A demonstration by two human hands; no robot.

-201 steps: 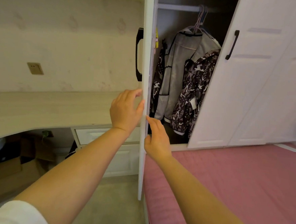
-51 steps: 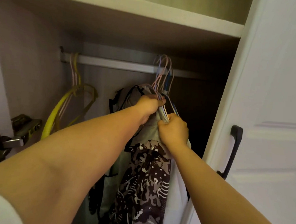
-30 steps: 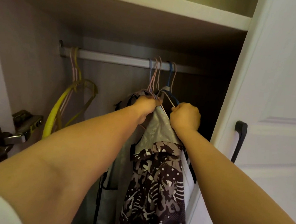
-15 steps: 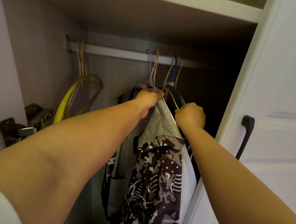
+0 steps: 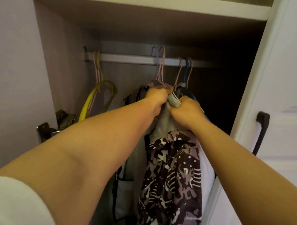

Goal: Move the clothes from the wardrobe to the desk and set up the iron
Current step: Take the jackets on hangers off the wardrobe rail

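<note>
Clothes (image 5: pixel 171 175) on rail (image 5: pixel 130 58) | left hand (image 5: pixel 156 97) – grip clenched on hangers | right hand (image 5: pixel 188 110) – grip bunching collar

Several garments hang bunched together on thin wire hangers (image 5: pixel 160 72) from the wardrobe rail (image 5: pixel 130 59), right of its middle. Frontmost is a dark camouflage-patterned jacket (image 5: pixel 172 180) with white dots and stripes; behind it a pale grey garment (image 5: pixel 163 122), gathered at the neck; a white garment (image 5: pixel 206 171) shows at the right edge.
</note>
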